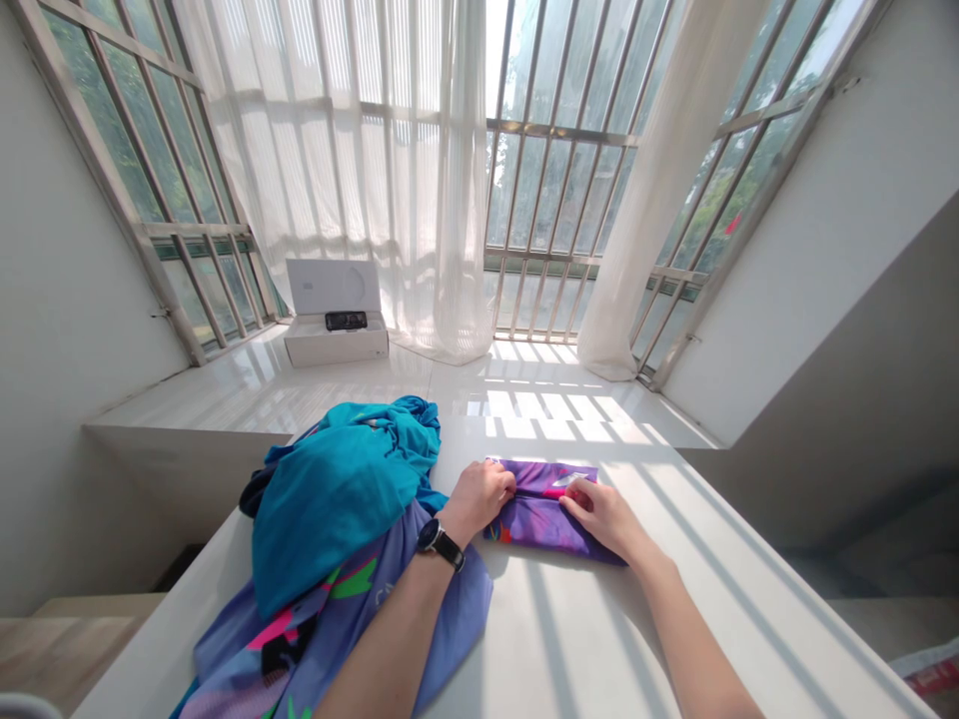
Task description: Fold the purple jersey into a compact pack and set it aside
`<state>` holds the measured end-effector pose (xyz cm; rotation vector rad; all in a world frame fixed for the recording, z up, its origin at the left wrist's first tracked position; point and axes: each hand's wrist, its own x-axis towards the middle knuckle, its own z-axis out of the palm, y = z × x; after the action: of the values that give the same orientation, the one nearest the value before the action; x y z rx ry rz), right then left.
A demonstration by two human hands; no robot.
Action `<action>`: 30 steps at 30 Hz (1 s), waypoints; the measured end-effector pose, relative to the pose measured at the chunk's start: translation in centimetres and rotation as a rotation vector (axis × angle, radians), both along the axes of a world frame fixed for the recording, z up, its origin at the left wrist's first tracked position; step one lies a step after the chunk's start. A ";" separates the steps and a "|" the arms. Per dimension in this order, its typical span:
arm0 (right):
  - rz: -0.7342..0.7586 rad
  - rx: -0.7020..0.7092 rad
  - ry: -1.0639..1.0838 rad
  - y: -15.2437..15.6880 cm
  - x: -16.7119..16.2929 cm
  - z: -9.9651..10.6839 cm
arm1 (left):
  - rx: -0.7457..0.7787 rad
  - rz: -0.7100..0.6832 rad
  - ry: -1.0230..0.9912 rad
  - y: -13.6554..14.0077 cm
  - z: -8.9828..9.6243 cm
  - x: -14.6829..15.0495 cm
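Note:
A purple patterned garment (pixel 543 526), folded into a flat narrow rectangle, lies on the white table (pixel 516 639). My left hand (pixel 483 497) grips its left end, fingers curled over the fabric, with a dark watch (pixel 439 541) on the wrist. My right hand (pixel 599 511) pinches the cloth towards the right end, near a pink and white patch. Between the hands a crease runs lengthwise along the bundle. Left of my left forearm sits a loose heap of clothes: a teal garment (pixel 330 504) on top of a lavender garment (pixel 450 634) with bright prints.
An open white box (pixel 337 345) with a black device (pixel 346 320) in it stands on the window ledge (pixel 435 384) at the back left. White curtains (pixel 427 200) hang before barred windows. Walls flank the table on both sides.

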<state>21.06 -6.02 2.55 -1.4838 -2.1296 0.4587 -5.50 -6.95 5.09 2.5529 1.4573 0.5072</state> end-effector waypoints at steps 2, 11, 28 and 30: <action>-0.020 0.019 0.003 0.0 0.0 0.2 | -0.010 0.027 -0.001 -0.1 0.0 0.0; -0.013 -0.018 -0.039 -0.2 0.2 0.6 | -0.035 0.041 -0.038 0.2 -0.5 -0.1; 0.010 -0.025 -0.075 0.1 0.9 0.2 | -0.069 0.042 -0.108 0.6 -0.5 -1.2; -0.001 -0.040 -0.074 0.1 0.8 0.2 | -0.086 0.021 -0.145 0.8 -0.7 -1.6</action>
<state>21.87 -5.96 2.75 -1.5464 -2.1881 0.4550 -7.13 -6.17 4.35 2.3834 1.4248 0.6048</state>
